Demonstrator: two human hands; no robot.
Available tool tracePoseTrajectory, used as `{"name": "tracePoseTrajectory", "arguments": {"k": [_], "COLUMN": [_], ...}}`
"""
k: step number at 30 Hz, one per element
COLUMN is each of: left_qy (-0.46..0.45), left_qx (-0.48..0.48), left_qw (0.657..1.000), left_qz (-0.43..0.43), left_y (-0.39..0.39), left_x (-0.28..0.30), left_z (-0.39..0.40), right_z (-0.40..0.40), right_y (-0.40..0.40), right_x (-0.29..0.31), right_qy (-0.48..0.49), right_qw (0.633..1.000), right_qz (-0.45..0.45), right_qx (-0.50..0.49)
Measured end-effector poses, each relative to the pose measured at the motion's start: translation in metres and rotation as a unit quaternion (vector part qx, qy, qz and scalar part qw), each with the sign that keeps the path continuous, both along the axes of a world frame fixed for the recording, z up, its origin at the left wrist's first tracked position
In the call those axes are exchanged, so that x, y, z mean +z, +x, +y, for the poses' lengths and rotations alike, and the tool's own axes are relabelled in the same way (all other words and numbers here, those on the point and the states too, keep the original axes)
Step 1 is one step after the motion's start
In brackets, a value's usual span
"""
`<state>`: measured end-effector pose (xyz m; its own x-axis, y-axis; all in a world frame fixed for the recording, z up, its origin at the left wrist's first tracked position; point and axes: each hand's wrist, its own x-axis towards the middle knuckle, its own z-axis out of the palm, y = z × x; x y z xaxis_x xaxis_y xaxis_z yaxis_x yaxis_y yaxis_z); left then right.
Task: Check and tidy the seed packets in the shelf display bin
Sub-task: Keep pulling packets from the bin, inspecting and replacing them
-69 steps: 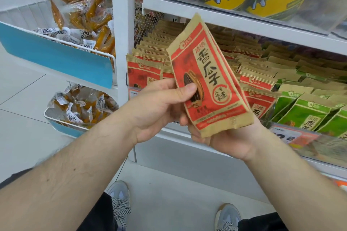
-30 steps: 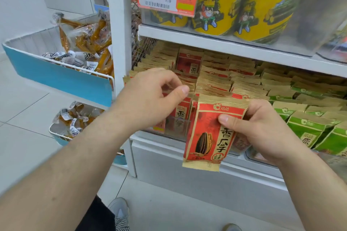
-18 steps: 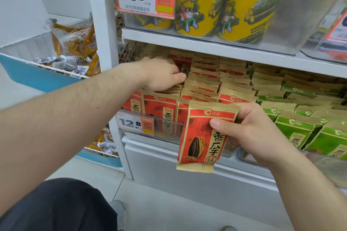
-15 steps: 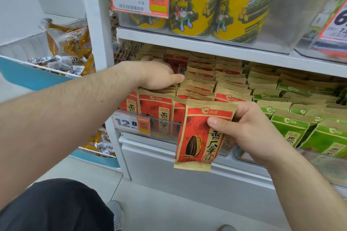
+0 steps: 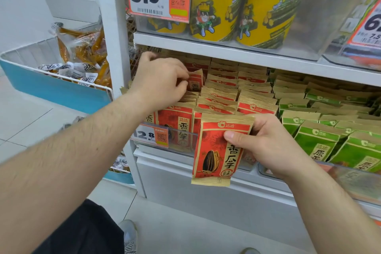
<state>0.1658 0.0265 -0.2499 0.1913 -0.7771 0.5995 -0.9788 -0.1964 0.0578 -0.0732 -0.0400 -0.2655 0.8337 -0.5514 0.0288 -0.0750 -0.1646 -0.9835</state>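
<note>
Nearest the camera, the right hand (image 5: 266,146) holds a red seed packet (image 5: 218,150) upright in front of the bin's front edge, thumb pressed across its face and the other fingers curled behind its right side; the packet hangs just outside the clear front lip (image 5: 181,136) of the display bin, over the white panel below, much where it hung half a second ago. What has changed lies farther in: the left hand (image 5: 162,82), which had been lying over the tops of the left-hand rows, has now lifted a little and closed its fingertips on the top corner of one red packet in the row (image 5: 194,81), tipping it up above its neighbours. That reads as the check moving on to a second packet, or as a gap being opened in the left rows for the held one; which of the two cannot be told yet. Behind and to the right the red rows (image 5: 237,93) stand packed, then the green packets (image 5: 321,138) toward the right end of the shelf, with yellow tubs (image 5: 218,6) on the shelf above.
</note>
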Motion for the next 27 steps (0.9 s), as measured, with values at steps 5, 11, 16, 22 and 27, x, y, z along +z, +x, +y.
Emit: {"name": "tracePoseTrajectory", "arguments": {"k": [5,11,16,22,27], "left_qy": [-0.23,-0.371,-0.474,-0.54,-0.551], "left_qx": [-0.036,-0.032,-0.054,-0.02,-0.03], "left_qw": [0.972,0.928,0.853,0.792,0.778], "left_qz": [-0.016,0.026,0.211,0.284,0.3], "left_y": [0.0,-0.004,0.001,0.024,0.028], "left_x": [-0.023,-0.027,-0.036,-0.02,-0.014], "left_z": [0.031,0.053,0.063,0.079,0.088], "right_z": [0.001,0.004,0.011,0.005,0.012], "right_y": [0.003,0.006,0.004,-0.006,-0.006], "right_x": [-0.003,-0.005,0.002,0.022,0.055], "right_qy": [0.002,0.002,0.007,-0.042,-0.077], "right_qw": [1.0,1.0,1.0,0.989,0.965], "right_qz": [0.002,0.021,0.008,-0.131,-0.233], "right_qx": [0.001,-0.005,-0.026,-0.051,-0.095]}}
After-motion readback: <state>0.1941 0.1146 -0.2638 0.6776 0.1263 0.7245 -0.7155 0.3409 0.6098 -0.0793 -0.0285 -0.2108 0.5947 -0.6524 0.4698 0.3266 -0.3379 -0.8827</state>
